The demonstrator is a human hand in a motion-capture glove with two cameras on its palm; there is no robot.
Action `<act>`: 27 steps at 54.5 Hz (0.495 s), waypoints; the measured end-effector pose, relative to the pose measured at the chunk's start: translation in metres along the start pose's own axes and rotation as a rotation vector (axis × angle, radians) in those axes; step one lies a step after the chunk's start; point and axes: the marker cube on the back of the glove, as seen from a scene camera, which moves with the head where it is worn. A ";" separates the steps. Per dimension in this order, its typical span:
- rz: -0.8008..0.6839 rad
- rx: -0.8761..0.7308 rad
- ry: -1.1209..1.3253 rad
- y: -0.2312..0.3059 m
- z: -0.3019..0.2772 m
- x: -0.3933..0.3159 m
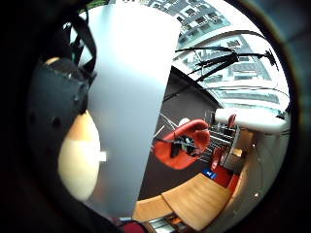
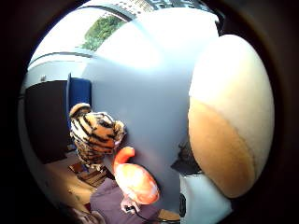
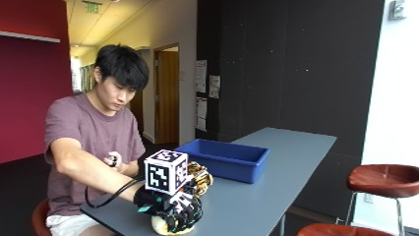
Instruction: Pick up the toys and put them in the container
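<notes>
while gloved right hand (image 3: 171,209) fingers curl round rounded cream-tan plush toy (image 3: 171,227), striped tiger (image 3: 199,179) beside.

I'm sitting at a grey table (image 3: 288,147) | black panelled wall (image 3: 294,64) standing behind | red wall (image 3: 33,98) lining a lit hallway | brown stool (image 3: 383,178) waiting nearby.

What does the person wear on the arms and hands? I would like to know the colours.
The right hand wears a black glove with black straps across the fingers. The left hand is bare. Both arms are bare below the short sleeves of a mauve T-shirt.
</notes>
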 end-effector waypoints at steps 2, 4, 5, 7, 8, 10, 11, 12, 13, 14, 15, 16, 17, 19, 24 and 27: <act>0.005 0.052 0.007 -0.003 -0.002 -0.001; 0.015 0.087 0.013 -0.006 -0.005 -0.003; 0.022 0.097 0.015 -0.008 -0.007 -0.004; 0.032 0.101 0.011 -0.012 -0.011 -0.006; 0.033 0.097 0.005 -0.013 -0.014 -0.006; 0.039 0.079 -0.012 -0.014 -0.019 -0.008; 0.045 0.067 -0.021 -0.013 -0.021 -0.009; 0.051 0.054 -0.031 -0.013 -0.024 -0.010; 0.056 0.041 -0.042 -0.011 -0.026 -0.011; 0.060 0.031 -0.051 -0.010 -0.029 -0.013; 0.065 0.024 -0.058 -0.009 -0.032 -0.015; 0.070 0.019 -0.062 -0.007 -0.035 -0.016; 0.075 0.018 -0.062 -0.005 -0.039 -0.018; 0.086 0.019 -0.056 -0.002 -0.047 -0.021; 0.083 0.019 -0.037 0.010 -0.081 -0.030; 0.067 0.041 -0.015 0.020 -0.107 -0.039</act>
